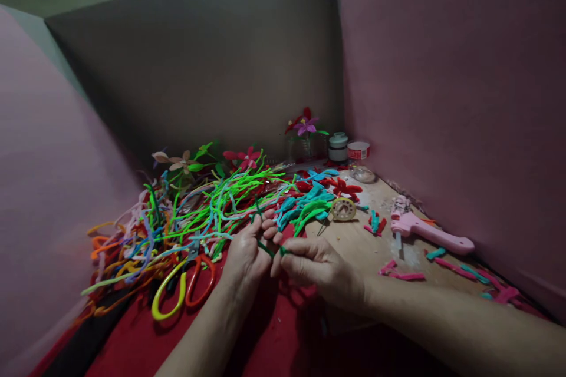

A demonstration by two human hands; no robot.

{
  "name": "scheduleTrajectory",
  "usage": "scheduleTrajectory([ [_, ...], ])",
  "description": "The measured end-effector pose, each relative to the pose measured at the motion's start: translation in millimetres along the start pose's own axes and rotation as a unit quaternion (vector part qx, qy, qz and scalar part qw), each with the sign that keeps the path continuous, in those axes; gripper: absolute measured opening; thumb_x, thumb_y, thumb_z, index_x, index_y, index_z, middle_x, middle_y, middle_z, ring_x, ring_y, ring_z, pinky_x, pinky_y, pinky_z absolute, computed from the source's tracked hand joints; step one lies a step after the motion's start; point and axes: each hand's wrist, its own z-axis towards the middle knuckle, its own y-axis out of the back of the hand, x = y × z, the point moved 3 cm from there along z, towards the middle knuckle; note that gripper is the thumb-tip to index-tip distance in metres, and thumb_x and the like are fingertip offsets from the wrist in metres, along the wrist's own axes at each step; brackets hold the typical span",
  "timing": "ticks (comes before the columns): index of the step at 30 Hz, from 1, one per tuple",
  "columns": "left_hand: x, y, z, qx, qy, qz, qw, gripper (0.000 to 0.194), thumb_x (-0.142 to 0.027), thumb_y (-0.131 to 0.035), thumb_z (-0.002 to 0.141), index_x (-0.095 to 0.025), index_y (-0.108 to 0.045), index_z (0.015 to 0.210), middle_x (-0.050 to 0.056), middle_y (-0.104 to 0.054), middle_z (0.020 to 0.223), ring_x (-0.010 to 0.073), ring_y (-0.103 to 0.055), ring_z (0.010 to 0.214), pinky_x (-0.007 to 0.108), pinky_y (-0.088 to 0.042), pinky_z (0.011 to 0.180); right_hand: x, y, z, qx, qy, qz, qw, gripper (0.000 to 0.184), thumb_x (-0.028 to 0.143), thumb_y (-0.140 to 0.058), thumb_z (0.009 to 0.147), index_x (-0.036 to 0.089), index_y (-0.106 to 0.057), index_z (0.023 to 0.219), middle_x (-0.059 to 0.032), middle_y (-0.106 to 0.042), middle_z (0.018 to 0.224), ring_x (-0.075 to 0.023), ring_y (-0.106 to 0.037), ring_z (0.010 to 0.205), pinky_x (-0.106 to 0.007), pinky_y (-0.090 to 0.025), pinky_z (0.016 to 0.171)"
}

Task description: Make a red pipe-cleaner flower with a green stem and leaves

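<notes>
So your right hand (316,268) has a tight thumb-and-finger pinch on one end of the dark green stem (265,248), and your left hand (251,250) is loosely curled around the rest, a bit poking up past the thumb. The whole thing is up in the air between your hands, over the red cloth (280,330), just off the left edge of the tan board (359,237).

To me this reads as a bending or twisting step. I'd say the next move calls for a steady left hold while the right fingertips do the fine work, since fuzzy stem probably kinks easily.

Further out: scissors (183,290) lie on the cloth left of your left wrist, by a big heap of bright green stems (225,197). Teal pieces (309,203) sit by the board's left edge, and the pink glue gun (420,231) lies near its right edge, along the wall.

Stuff I can't make out: your fingers cover the middle of the stem, so no idea if it's one piece or two. The scissor tips vanish into the heap, your right forearm blocks part of the board's near edge, and the bottom of the frame is really dark.
</notes>
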Motion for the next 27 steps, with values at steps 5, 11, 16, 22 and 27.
scheduleTrajectory([
  [5, -18.2, -7.8, -6.2, 0.021, -0.128, 0.005, 0.992, 0.011, -0.013, -0.044, 0.084, -0.008, -0.054, 0.087, -0.005, -0.036, 0.053, 0.0045, -0.034, 0.039, 0.018, -0.032, 0.037, -7.1, 15.2, 12.3, -0.089, -0.006, 0.198, 0.976, 0.022, 0.031, -0.048, 0.084, 0.014, -0.059, 0.075, 0.0091, -0.03, 0.038, -0.0049, -0.021, 0.033, -0.019, -0.021, 0.036],
  [11, -16.3, -14.4, -15.6, 0.058, -0.199, 0.054, 0.977, 0.014, -0.024, -0.046, 0.085, -0.016, -0.052, 0.094, -0.002, -0.05, 0.058, 0.0082, -0.042, 0.04, 0.021, -0.037, 0.04, -10.8, 40.6, 22.8, -0.192, -0.056, 0.331, 0.922, 0.028, 0.024, -0.036, 0.089, 0.015, -0.055, 0.071, 0.0085, -0.027, 0.037, -0.0054, -0.015, 0.032, -0.018, -0.018, 0.032],
  [16, -20.8, -13.1, -15.8, 0.038, -0.219, 0.05, 0.974, 0.015, -0.026, -0.046, 0.085, -0.014, -0.052, 0.093, 0.001, -0.055, 0.06, 0.0089, -0.046, 0.043, 0.022, -0.039, 0.042, -16.3, 45.3, 23.9, -0.227, -0.108, 0.386, 0.888, 0.034, 0.023, -0.028, 0.092, 0.014, -0.051, 0.068, 0.0082, -0.027, 0.037, -0.0052, -0.016, 0.031, -0.018, -0.017, 0.032],
  [22, -29.5, -14.6, -19.6, 0.032, -0.228, 0.047, 0.972, 0.011, -0.025, -0.051, 0.083, -0.014, -0.052, 0.082, -0.007, -0.037, 0.053, 0.0039, -0.031, 0.035, 0.018, -0.03, 0.034, -21.9, 45.4, 22.7, -0.236, -0.147, 0.399, 0.874, 0.03, 0.026, -0.03, 0.093, 0.014, -0.048, 0.072, 0.0097, -0.026, 0.037, -0.0049, -0.015, 0.03, -0.018, -0.013, 0.033],
  [27, -35.9, -14.8, -23.0, 0.035, -0.249, 0.068, 0.966, 0.011, -0.026, -0.053, 0.081, -0.016, -0.052, 0.077, -0.008, -0.034, 0.051, 0.0049, -0.032, 0.036, 0.019, -0.034, 0.036, -21.3, 46.1, 22.6, -0.211, -0.133, 0.374, 0.893, 0.024, 0.032, -0.044, 0.087, 0.015, -0.048, 0.07, 0.0102, -0.025, 0.038, -0.0039, -0.013, 0.032, -0.018, -0.013, 0.034],
])
